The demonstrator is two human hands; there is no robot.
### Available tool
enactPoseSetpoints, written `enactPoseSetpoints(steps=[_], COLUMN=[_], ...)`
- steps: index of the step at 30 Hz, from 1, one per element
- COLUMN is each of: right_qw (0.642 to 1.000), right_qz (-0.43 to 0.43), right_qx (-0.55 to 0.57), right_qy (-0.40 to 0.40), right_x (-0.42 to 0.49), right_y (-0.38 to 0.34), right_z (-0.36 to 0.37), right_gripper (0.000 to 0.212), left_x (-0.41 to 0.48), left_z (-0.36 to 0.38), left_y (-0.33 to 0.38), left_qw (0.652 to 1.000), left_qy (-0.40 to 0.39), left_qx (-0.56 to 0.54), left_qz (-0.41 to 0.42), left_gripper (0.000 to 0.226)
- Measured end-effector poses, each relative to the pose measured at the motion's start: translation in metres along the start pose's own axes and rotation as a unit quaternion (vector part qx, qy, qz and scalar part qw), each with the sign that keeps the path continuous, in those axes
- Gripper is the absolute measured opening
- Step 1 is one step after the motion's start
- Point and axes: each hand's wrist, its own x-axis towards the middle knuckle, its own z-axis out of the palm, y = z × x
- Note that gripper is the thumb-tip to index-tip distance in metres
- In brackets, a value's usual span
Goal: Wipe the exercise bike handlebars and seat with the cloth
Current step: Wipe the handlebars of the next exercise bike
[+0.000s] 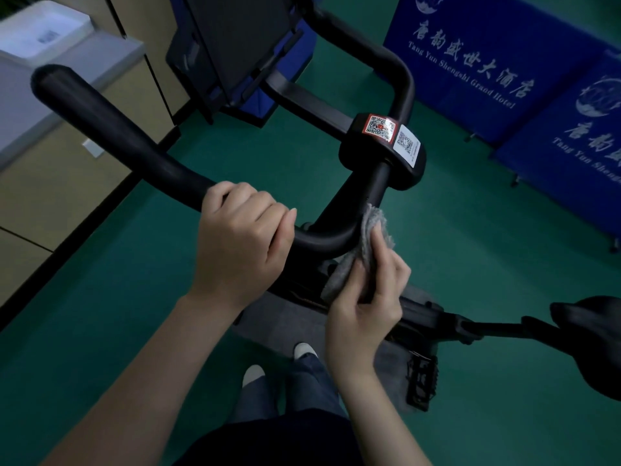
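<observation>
Broadly, the green floor (470, 230) filled most of my view. Two blue banners (470, 72) stood along its far side, each printed in white with Chinese characters above the words "Tang Yun Shengshi Grand Hotel"; on the second one the frame edge cut the line short.

In front of them the black handlebars (111, 122) of the exercise bike swept from the upper left down to a bend near the middle, then up into a clamp block (403, 176). The dark seat (591, 344) sat at the right edge, well apart from both hands and not yet touched.

My left hand (242, 243) was wrapped over the bar just left of the bend, its fingers (268, 203) curled round the tube. I judged that grip was there to steady the bar against the rubbing. My right hand (366, 307) held the grey cloth (373, 227), bunched between thumb and fingers, with one finger laid along it to press it onto the right side of the bend, just below the clamp. That put the wiping on the handlebars, with the seat left for later.

Two stickers lay side by side on the clamp: a red-bordered QR code (379, 126) and a white QR label (407, 145). Their small print was too fine for me to read.
</observation>
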Motion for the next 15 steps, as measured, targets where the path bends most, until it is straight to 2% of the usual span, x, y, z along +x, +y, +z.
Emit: enactPoseSetpoints(steps=[3, 7, 11, 13, 15], right_qw=[0.997, 0.996, 0.989, 0.988, 0.992], right_qz=[-0.070, -0.068, -0.123, -0.113, -0.066], right_qx=[-0.033, -0.029, -0.014, 0.003, 0.020], right_qy=[-0.029, -0.046, -0.084, -0.103, -0.108], right_x=[0.021, 0.048, 0.036, 0.046, 0.067], right_y=[0.010, 0.017, 0.017, 0.021, 0.026], right_z=[-0.003, -0.002, -0.011, -0.011, -0.008], right_gripper=[0.036, 0.037, 0.029, 0.029, 0.031], left_x=[0.001, 0.000, 0.000, 0.000, 0.001], left_z=[0.000, 0.001, 0.000, 0.001, 0.001], left_y=[0.001, 0.002, 0.002, 0.003, 0.003], left_qw=[1.000, 1.000, 1.000, 1.000, 1.000], left_qy=[-0.004, -0.001, -0.001, -0.001, -0.002], left_qx=[-0.002, -0.003, -0.001, 0.000, 0.001], left_qz=[-0.007, -0.014, -0.015, -0.019, -0.023], left_gripper=[0.038, 0.037, 0.037, 0.037, 0.037])
